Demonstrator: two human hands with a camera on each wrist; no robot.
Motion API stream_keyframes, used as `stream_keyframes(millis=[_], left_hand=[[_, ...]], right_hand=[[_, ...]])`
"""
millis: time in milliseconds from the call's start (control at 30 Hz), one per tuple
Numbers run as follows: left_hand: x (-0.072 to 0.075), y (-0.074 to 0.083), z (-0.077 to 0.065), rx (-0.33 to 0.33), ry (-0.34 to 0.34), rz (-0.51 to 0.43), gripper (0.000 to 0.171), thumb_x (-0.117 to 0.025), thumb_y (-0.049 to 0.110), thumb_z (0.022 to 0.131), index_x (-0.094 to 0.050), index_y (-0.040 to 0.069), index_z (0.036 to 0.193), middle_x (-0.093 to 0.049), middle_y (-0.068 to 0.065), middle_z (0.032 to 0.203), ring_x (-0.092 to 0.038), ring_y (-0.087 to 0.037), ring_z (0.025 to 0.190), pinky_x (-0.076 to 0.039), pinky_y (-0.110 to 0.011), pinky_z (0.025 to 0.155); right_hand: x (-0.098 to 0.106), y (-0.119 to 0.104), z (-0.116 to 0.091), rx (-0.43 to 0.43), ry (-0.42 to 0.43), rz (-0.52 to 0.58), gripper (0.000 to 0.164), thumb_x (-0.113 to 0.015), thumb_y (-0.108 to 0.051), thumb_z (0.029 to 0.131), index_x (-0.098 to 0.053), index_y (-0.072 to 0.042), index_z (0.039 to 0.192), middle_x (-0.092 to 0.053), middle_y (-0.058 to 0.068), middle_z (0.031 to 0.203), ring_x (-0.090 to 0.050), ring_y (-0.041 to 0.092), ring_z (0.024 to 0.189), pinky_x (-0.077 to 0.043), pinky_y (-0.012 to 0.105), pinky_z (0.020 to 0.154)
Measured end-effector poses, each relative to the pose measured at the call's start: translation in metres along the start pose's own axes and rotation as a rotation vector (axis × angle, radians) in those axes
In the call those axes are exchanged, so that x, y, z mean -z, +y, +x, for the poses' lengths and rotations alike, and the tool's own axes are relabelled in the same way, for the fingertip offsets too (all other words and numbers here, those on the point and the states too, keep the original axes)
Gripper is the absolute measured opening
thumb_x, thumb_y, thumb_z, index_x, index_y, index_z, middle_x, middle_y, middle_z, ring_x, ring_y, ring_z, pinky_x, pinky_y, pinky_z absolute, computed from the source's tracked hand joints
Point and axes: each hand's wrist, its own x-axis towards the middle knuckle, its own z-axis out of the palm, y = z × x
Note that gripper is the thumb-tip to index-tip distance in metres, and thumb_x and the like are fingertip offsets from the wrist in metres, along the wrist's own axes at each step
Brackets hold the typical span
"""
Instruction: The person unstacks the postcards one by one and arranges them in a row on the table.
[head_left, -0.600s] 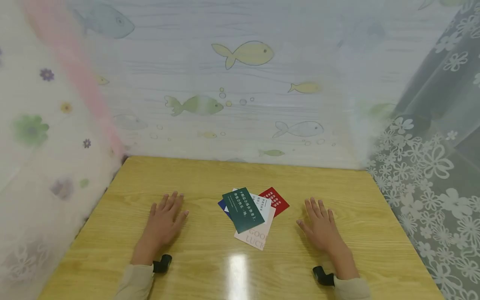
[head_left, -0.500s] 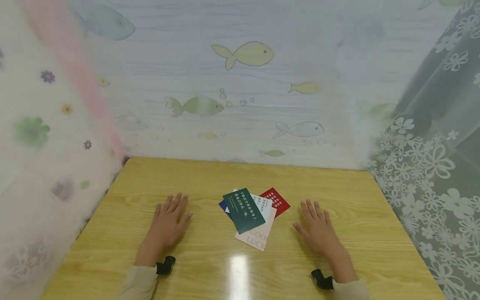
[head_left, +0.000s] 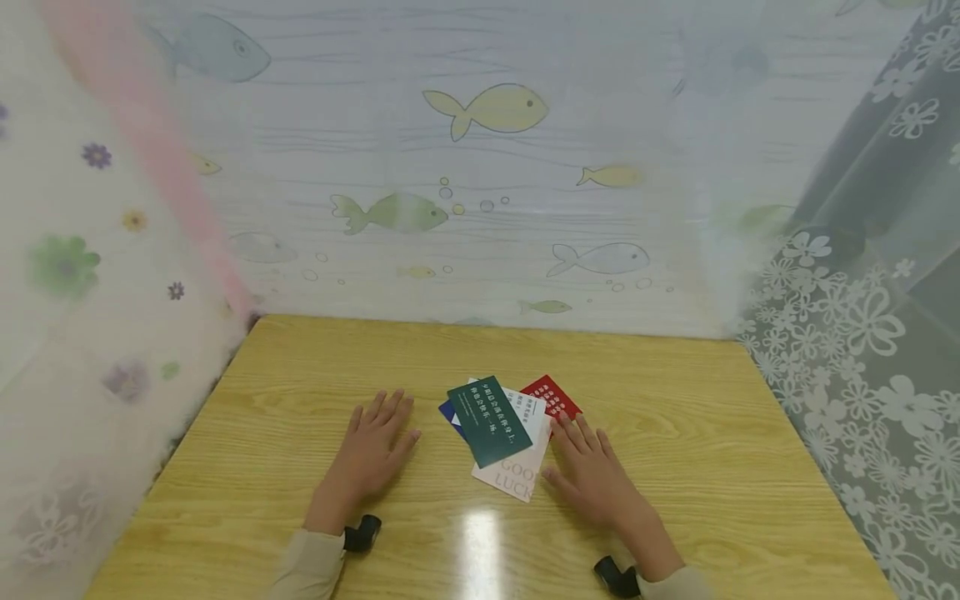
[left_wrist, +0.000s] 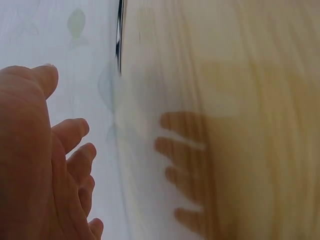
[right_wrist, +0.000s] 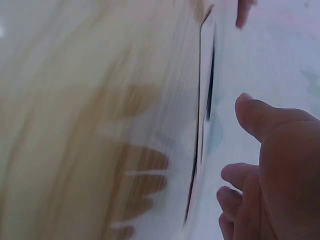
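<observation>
Several printed cards lie overlapped in a loose fan at mid-table in the head view. A dark green card (head_left: 489, 423) is on top, over a white card (head_left: 534, 410) and a pale pink card (head_left: 504, 478) lettered "LUCK". A red card (head_left: 546, 392) sticks out at the right, a blue card's corner (head_left: 447, 410) at the left. My left hand (head_left: 372, 450), palm down with fingers extended, is left of the pile. My right hand (head_left: 594, 479) is at the right, its fingertips overlapping the red card's lower corner. Both wrist views show empty palms over the tabletop, which mirrors their fingers.
The wooden table (head_left: 360, 354) runs back to a fish-print curtain (head_left: 487, 225). A flower-print sheet (head_left: 112, 333) hangs at the left, a lace curtain (head_left: 877, 400) at the right. Black wrist cameras (head_left: 363, 534) are strapped below both hands.
Both hands have moved inward toward the cards, the left hand rightward and the right hand leftward to the pile's edge. The cards have stayed in place.
</observation>
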Motion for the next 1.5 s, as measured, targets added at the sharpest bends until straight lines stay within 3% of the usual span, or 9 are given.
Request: stream_keyframes(millis=[333,667,900,1167,1333,1500], left_hand=[[-0.021,0.029,0.025,-0.048,-0.070,-0.029,0.060,-0.043,0.042,0.108,-0.038,0.010,0.158,-0.031,-0.009,0.166,-0.019,-0.035,0.156,-0.012,-0.061,0.125],[-0.033,0.040,0.041,-0.075,-0.168,0.019,0.058,-0.039,0.045,0.109,-0.039,0.012,0.157,-0.034,-0.006,0.165,-0.016,-0.032,0.157,-0.010,-0.058,0.127],[-0.029,0.047,0.027,-0.093,-0.185,0.037,0.055,-0.044,0.041,0.108,-0.047,0.009,0.153,-0.044,-0.009,0.159,-0.024,-0.034,0.155,-0.013,-0.059,0.126],[-0.022,0.061,-0.005,-0.127,-0.200,0.032,0.051,-0.048,0.039,0.107,-0.053,0.012,0.149,-0.051,-0.009,0.153,-0.033,-0.037,0.151,-0.019,-0.059,0.124],[-0.016,0.071,-0.024,-0.180,-0.243,0.005,0.045,-0.053,0.037,0.105,-0.059,0.016,0.144,-0.060,-0.005,0.146,-0.045,-0.036,0.143,-0.028,-0.060,0.121],[-0.015,0.077,-0.034,-0.292,-0.248,0.023,0.037,-0.056,0.034,0.103,-0.068,0.017,0.134,-0.066,-0.001,0.138,-0.055,-0.030,0.135,-0.037,-0.059,0.116]], right_hand=[[-0.012,-0.033,0.008,0.070,-0.107,0.054,0.076,-0.056,-0.048,0.101,-0.030,-0.008,0.161,-0.026,0.010,0.168,-0.018,0.035,0.156,-0.019,0.060,0.124],[-0.023,-0.044,0.010,0.142,-0.198,0.103,0.072,-0.043,-0.054,0.105,-0.031,-0.012,0.161,-0.027,0.005,0.168,-0.019,0.031,0.156,-0.021,0.058,0.125],[-0.021,-0.039,0.004,0.120,-0.182,0.097,0.072,-0.047,-0.052,0.104,-0.031,-0.010,0.160,-0.029,0.008,0.167,-0.023,0.034,0.155,-0.023,0.060,0.123],[-0.015,-0.028,0.001,0.092,-0.179,0.090,0.072,-0.055,-0.043,0.103,-0.031,-0.006,0.160,-0.027,0.011,0.167,-0.020,0.038,0.155,-0.022,0.062,0.123],[-0.010,-0.024,-0.001,0.078,-0.190,0.088,0.076,-0.063,-0.039,0.099,-0.031,-0.006,0.160,-0.028,0.011,0.167,-0.020,0.038,0.155,-0.021,0.062,0.123],[-0.006,-0.020,-0.003,0.088,-0.177,0.124,0.079,-0.068,-0.035,0.097,-0.031,-0.005,0.160,-0.030,0.012,0.166,-0.021,0.039,0.155,-0.020,0.062,0.123]])
